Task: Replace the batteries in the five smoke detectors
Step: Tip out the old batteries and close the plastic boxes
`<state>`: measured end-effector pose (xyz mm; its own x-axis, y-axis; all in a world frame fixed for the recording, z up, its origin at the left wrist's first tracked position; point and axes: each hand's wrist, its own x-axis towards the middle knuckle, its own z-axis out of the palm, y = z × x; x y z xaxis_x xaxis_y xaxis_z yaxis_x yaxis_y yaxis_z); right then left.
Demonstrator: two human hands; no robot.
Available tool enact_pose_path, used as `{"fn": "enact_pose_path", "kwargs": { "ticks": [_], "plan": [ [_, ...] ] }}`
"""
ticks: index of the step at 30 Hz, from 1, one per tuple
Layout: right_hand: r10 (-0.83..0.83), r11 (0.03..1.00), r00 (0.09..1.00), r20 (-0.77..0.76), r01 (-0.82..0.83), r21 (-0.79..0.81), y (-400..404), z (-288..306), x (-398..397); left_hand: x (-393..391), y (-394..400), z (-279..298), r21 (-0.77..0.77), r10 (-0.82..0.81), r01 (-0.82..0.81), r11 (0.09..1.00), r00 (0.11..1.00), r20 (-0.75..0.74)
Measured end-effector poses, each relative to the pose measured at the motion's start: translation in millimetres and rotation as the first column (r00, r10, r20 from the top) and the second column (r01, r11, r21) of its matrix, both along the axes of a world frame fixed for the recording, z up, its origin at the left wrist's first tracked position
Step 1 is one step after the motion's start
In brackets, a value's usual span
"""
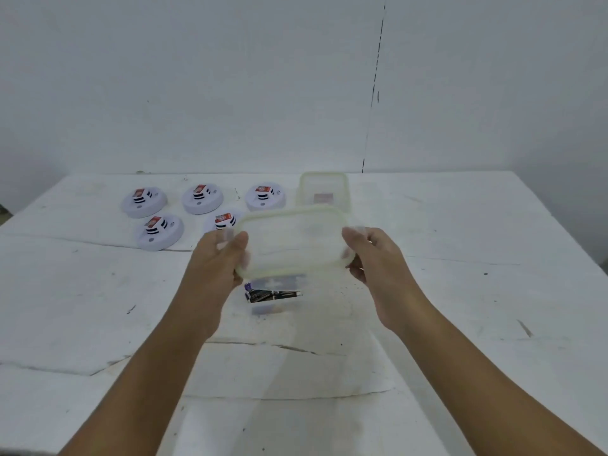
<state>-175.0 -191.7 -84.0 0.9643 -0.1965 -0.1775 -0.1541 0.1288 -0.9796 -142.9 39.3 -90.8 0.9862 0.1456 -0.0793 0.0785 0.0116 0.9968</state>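
So far little looks done: from the head view, five smoke detectors lie face-down in two rows at the table's far left, red batteries seemingly still fitted. Left hand and right hand grip a clear lid by its short ends, long axis left-right, above a blurred tub of batteries.

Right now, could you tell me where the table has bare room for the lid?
Bare: right of the right hand, and left of the left hand. Crowded: far left, five detectors; a tub behind the lid.
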Motion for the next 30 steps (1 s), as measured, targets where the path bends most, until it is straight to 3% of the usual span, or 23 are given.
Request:
{"fn": "enact_pose_path", "kwargs": {
  "ticks": [6, 12, 17, 20, 24, 26, 28, 30],
  "plan": [
    [0.071, 0.949, 0.995, -0.074, -0.090, -0.302, 12, -26, -3, -19, 26, -13, 0.271, -0.001, -0.002, 0.962, 1.000, 0.009],
    [0.077, 0.959, 0.995, -0.068, -0.093, -0.269, 16, -37, -3, -25, 29, -29, 0.402, 0.040, -0.018, 0.915, 0.998, -0.046],
    [0.092, 0.975, 0.994, -0.054, -0.101, -0.197, 19, -47, 0, -21, 26, -43, 0.322, 0.062, -0.032, 0.946, 0.995, -0.082],
    [0.089, 0.973, 0.994, -0.066, -0.101, -0.209, 20, -48, 6, -18, 26, -45, 0.181, 0.064, -0.038, 0.983, 0.988, -0.141],
    [0.119, 0.960, 0.989, -0.084, -0.136, -0.246, 22, -47, 11, -16, 26, -46, 0.146, 0.028, 0.000, 0.989, 0.982, -0.188],
    [0.132, 0.951, 0.988, -0.082, -0.150, -0.269, 23, -45, 10, -19, 22, -42, 0.284, 0.112, -0.072, 0.956, 0.986, -0.126],
    [0.151, 0.948, 0.987, -0.063, -0.162, -0.273, 24, -44, 8, -29, 16, -39, 0.462, 0.226, -0.219, 0.860, 0.973, 0.039],
    [0.166, 0.948, 0.985, -0.042, -0.171, -0.268, 25, -43, 7, -39, 8, -36, 0.522, 0.218, -0.250, 0.816, 0.968, 0.124]
  ]
}}
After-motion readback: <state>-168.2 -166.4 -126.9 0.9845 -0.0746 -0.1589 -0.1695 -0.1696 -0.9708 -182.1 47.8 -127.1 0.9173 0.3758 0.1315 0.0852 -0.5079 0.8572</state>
